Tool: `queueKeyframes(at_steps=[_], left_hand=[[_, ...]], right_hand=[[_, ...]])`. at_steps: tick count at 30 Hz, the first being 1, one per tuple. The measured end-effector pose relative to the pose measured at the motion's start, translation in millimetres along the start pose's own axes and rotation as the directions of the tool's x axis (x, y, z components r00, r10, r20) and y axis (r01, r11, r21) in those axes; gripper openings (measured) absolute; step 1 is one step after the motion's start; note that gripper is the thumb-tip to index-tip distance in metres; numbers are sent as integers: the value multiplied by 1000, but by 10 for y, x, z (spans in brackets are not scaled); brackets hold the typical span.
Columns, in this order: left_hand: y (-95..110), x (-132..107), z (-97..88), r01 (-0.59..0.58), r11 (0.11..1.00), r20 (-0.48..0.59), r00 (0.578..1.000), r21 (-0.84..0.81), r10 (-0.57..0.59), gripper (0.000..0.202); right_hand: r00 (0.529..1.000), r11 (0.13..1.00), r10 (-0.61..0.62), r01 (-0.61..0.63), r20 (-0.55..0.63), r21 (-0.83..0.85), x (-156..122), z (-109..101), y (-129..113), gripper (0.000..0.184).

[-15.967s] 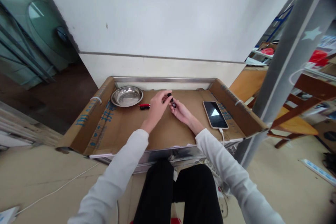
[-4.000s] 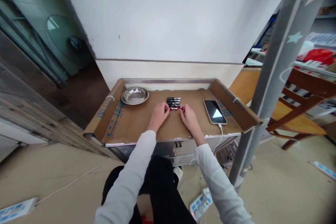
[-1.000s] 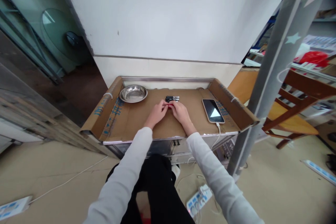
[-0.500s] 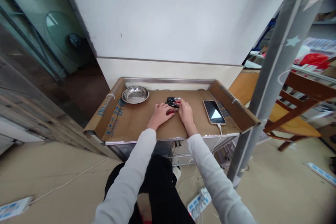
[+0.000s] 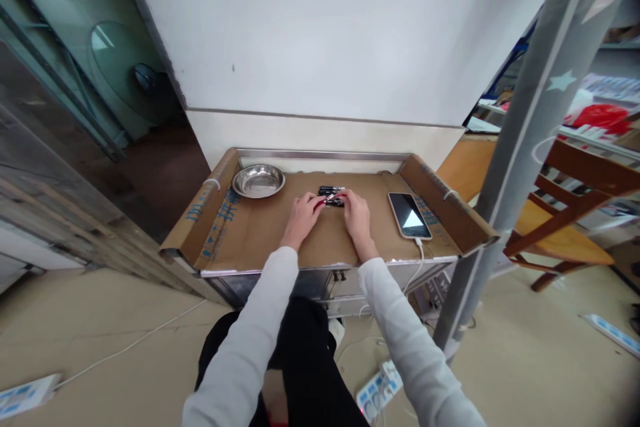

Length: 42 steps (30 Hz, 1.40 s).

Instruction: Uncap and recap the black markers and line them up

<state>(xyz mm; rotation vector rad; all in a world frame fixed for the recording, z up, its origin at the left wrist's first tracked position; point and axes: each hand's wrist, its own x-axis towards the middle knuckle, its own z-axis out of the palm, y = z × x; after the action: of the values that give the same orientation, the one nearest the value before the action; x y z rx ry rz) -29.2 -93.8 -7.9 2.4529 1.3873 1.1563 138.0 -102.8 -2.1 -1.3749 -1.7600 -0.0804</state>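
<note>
Several small black stick-shaped items (image 5: 331, 191) lie in a row at the middle back of the cardboard-lined table (image 5: 260, 233). My left hand (image 5: 303, 211) and my right hand (image 5: 355, 210) rest on the cardboard just in front of them. The fingertips of both hands pinch the two ends of a small red-and-black stick (image 5: 327, 201) held crosswise at the near edge of the row. Both hands are closed in a pinch.
A round steel bowl (image 5: 259, 181) stands at the back left. A phone (image 5: 409, 215) with a lit screen lies at the right, its white cable running over the front edge. A grey post (image 5: 520, 127) rises at the right; power strips (image 5: 379, 388) lie on the floor.
Over the last second my hands drew slightly apart and now hold the red-and-black stick by its ends at the row. Sixteen seconds ago only a red item lay beside the bowl.
</note>
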Motion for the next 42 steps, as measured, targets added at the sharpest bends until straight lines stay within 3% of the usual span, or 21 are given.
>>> queueKeyframes(at_steps=[9, 20, 25, 29, 32, 34, 37, 42], left_hand=[[22, 3, -24, 14, 998, -17, 1000, -64, -15, 26], [57, -2, -69, 23, 998, -85, 996, -67, -28, 23], [62, -5, -79, 4, 998, -59, 998, -59, -7, 24], [80, -8, -89, 7, 1000, -77, 997, -28, -9, 27], [93, -9, -106, 116, 991, -149, 983, 68, -105, 26], [85, -8, -111, 270, 951, -212, 948, 150, -236, 24], [30, 2, -88, 449, 865, -258, 883, 224, -392, 23], [-94, 31, -4, 505, 828, -224, 860, 243, -458, 23]], right_hand=[[989, 981, -103, 84, 103, 175, -16, 53, -35, 27], [997, 988, 75, -72, -18, 139, -9, 31, 12, 27], [995, 987, -41, 26, 95, 158, -17, 48, -46, 32], [944, 955, -254, 210, 212, 209, -11, 45, -96, 64], [968, 976, -191, 169, 160, 140, -6, 28, -75, 66], [993, 997, -72, 69, 90, 32, -16, 9, -47, 54], [996, 991, 22, -10, 88, -137, -48, -15, -22, 32], [987, 954, 80, -35, 137, -299, -86, -15, -27, 22]])
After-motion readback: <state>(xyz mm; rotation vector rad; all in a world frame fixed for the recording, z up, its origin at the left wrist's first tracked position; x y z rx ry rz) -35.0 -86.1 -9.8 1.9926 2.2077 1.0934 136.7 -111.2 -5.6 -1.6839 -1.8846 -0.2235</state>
